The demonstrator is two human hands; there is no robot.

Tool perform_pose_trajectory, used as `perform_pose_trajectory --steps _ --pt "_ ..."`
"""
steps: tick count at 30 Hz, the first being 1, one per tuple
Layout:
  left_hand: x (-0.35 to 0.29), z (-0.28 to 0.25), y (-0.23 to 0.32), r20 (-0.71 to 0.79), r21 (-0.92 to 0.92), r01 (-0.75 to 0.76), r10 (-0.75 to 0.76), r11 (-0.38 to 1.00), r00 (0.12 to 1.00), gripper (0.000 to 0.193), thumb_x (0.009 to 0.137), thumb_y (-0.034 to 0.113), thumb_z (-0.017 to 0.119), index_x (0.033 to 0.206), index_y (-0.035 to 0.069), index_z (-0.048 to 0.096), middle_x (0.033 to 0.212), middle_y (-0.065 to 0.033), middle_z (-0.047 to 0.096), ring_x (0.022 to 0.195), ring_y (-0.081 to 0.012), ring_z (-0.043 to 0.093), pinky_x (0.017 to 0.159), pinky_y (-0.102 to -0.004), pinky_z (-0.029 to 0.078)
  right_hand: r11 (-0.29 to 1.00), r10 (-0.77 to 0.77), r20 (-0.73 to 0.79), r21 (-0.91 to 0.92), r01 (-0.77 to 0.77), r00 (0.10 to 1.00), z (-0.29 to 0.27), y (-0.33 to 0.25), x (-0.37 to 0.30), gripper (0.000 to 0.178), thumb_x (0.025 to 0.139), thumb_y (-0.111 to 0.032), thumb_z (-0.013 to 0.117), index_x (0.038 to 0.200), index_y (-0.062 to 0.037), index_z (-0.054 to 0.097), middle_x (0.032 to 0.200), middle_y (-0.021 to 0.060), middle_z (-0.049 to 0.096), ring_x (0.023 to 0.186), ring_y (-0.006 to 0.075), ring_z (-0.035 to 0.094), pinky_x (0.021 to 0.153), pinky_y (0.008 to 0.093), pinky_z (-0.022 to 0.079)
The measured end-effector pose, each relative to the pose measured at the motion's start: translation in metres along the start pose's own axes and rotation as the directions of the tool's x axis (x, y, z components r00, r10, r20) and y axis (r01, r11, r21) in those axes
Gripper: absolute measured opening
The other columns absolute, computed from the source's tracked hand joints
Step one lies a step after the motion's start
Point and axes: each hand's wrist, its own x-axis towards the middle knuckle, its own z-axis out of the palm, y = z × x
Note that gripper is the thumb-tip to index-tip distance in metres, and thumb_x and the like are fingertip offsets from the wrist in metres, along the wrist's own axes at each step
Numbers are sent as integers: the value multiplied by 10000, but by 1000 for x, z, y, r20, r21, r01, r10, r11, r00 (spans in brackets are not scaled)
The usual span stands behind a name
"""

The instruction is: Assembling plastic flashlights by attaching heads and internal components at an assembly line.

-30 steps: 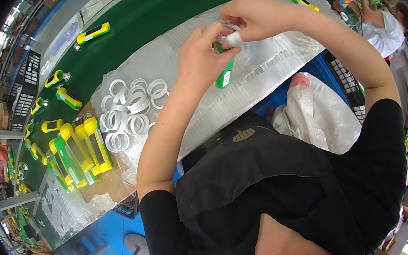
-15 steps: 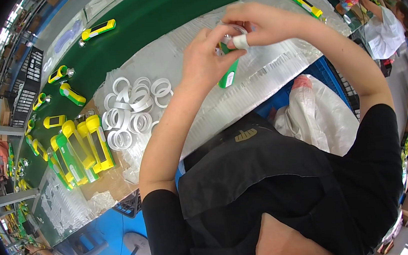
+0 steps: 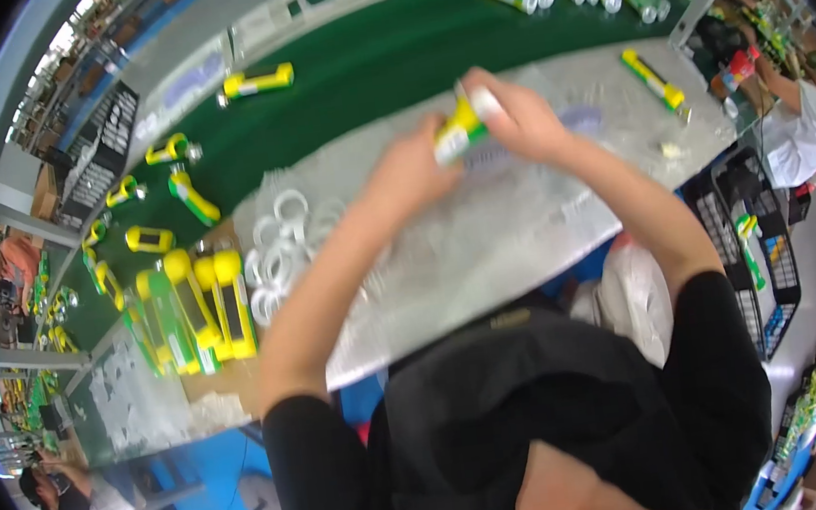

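Note:
A yellow and green flashlight (image 3: 460,134) is held tilted between my two hands above the worktable. My left hand (image 3: 421,168) is closed around its lower left end. At the other end, my right hand (image 3: 521,123) grips it, a white wrap on the thumb. Motion blurs both hands and the flashlight, so finger detail is lost. Beside my left forearm lies a heap of white rings (image 3: 273,266), partly hidden by the arm. Left of the rings, several yellow and green flashlights (image 3: 195,314) with dark panels lie side by side.
A green belt (image 3: 359,44) runs behind the worktable's plastic-covered top (image 3: 413,300), carrying scattered flashlights. Another flashlight (image 3: 652,79) lies at the table's right. A black crate (image 3: 748,251) stands right of the table, near a co-worker in white (image 3: 804,131). A white sack (image 3: 635,302) sits below the table edge.
The flashlight has turned in my hands, its yellow part and white label now showing. My right hand has shifted down and slightly right. The whole view has shifted too, showing the crate on the right.

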Motion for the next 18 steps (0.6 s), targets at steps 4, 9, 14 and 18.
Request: perform_pose_trajectory --steps 4,9,14,18 --pt "6 -14 -18 3 82 54 -54 995 999 573 729 333 755 1162 9 565 906 -192 697 773 -393 672 696 -416 549 990 -7 -28 143 11 1000 19 4 21 378 982 -412 419 1152 -108 567 878 147 604 719 310 608 601 349 474" --pt "20 -43 -14 361 -105 235 -183 966 914 521 735 298 739 1164 37 598 1029 -181 685 932 -344 665 821 -387 521 898 136 296 366 -244 945 24 19 24 381 1001 -354 390 1192 -70 557 978 138 622 879 264 601 762 364 478" --pt "51 -44 -67 309 88 72 -96 993 946 493 760 268 701 1193 65 580 1048 -181 682 986 -348 651 854 -416 514 938 247 271 174 -299 931 60 32 54 394 1011 -293 376 1163 25 553 1022 99 623 954 177 579 870 302 459" --pt "92 -51 -121 117 154 -166 149 974 982 577 764 412 766 1192 77 573 1023 -186 660 943 -361 641 829 -434 512 953 174 -60 260 -153 983 96 112 100 410 985 -337 420 1209 -40 591 1003 238 655 952 419 629 836 406 492"
